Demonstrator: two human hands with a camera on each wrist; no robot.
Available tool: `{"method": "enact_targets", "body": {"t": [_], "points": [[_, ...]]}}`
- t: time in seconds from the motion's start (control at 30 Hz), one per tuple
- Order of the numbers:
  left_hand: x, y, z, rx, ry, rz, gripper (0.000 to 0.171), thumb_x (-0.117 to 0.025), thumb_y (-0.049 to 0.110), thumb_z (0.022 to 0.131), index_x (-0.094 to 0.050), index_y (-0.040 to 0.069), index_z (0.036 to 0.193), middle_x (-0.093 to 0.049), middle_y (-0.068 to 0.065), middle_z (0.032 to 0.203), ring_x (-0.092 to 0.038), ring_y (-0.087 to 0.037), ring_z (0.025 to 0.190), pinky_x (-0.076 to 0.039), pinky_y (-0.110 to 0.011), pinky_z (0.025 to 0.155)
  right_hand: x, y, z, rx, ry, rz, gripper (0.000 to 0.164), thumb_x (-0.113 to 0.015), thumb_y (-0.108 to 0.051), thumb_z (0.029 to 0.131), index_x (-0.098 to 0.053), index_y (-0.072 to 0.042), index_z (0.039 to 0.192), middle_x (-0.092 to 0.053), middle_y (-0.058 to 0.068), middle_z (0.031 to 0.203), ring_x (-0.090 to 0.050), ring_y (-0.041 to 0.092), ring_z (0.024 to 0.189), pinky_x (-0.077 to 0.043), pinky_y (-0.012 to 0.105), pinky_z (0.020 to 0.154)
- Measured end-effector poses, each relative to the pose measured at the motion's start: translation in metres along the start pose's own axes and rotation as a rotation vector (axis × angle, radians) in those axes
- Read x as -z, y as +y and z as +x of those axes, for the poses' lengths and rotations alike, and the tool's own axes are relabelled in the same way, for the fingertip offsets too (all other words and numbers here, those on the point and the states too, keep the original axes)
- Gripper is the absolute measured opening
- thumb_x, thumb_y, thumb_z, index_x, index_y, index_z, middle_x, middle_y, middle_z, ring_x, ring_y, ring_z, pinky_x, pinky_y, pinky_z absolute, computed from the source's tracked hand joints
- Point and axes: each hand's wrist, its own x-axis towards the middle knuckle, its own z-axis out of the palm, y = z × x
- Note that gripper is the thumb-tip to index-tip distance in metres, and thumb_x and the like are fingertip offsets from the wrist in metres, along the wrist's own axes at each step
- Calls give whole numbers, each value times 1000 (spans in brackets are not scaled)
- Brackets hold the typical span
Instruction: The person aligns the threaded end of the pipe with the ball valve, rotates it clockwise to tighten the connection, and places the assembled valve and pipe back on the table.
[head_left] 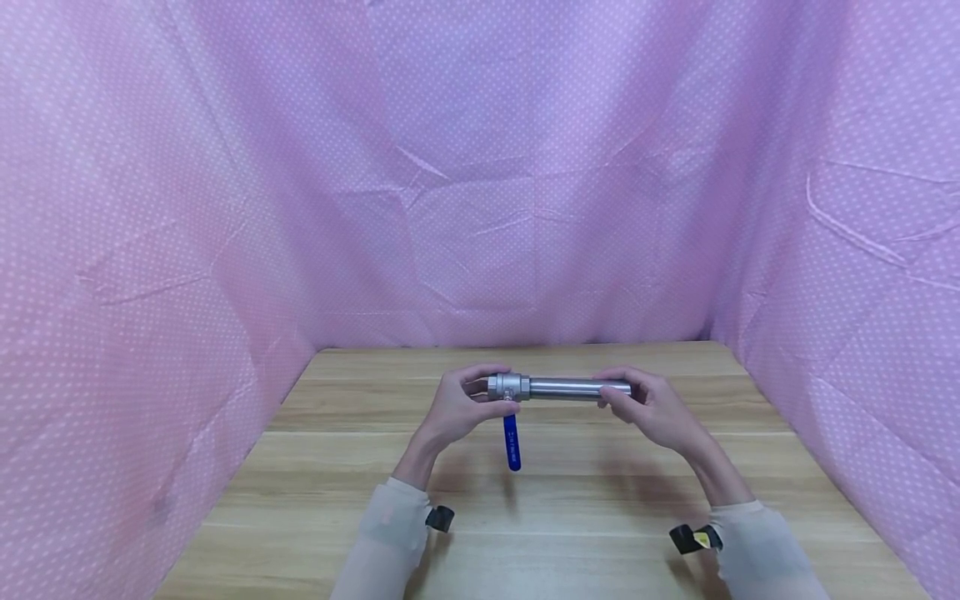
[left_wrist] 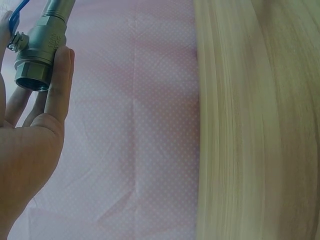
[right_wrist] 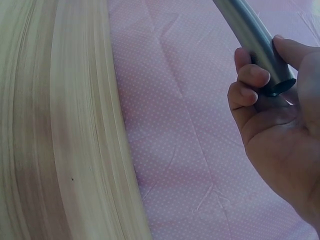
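Note:
A metal ball valve [head_left: 510,386] with a blue lever handle [head_left: 512,443] is joined end to end with a straight steel pipe [head_left: 564,388]. The pair lies level above the table, lever pointing toward the person. My left hand [head_left: 455,410] grips the valve body between thumb and fingers. At the pipe's free end, my right hand [head_left: 660,410] holds it with thumb and curled fingers. The valve's open hexagonal end [left_wrist: 34,75] faces my left palm in the left wrist view. In the right wrist view the pipe's open end [right_wrist: 280,87] points at my right palm.
Below the hands spreads a wood-grain table [head_left: 570,533]. Pink dotted cloth [head_left: 480,208] hangs behind the table and along both sides. Each wrist carries a small black camera, the left [head_left: 440,518] and the right [head_left: 693,539].

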Motion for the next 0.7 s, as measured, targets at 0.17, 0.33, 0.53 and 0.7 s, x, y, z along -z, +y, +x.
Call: {"method": "enact_targets", "body": {"t": [0.17,0.33,0.53,0.7], "points": [[0,-1,0,2,2,6,66,-98,17,88,-73,13,149,-75,-20,141,-80,-26,118,-70,-36,98,-1,1,0,13,7,0,29,-76,-5,107,-74,-4,135,-71,-6,94,-62,1,74,-55,22,59],[0,-2,1,-2,-7,8,70,-98,17,88,-70,8,151,-74,-20,141,-80,-27,119,-70,-36,98,-1,0,0,44,-3,43,39,-80,4,101,-69,1,138,-76,2,107,-72,4,83,-63,23,67],[0,-2,2,0,-10,0,65,-98,17,88,-73,13,148,-76,-20,140,-80,-25,117,-71,-37,98,-1,1,0,38,-1,24,37,-79,3,101,-70,-2,136,-74,0,104,-70,5,80,-61,23,65],[0,-1,1,-4,-14,-4,67,-98,17,88,-72,10,149,-76,-21,139,-80,-24,116,-71,-36,97,-1,2,0,36,10,15,33,-79,1,102,-72,-2,135,-75,3,110,-69,3,82,-61,23,66]]}}
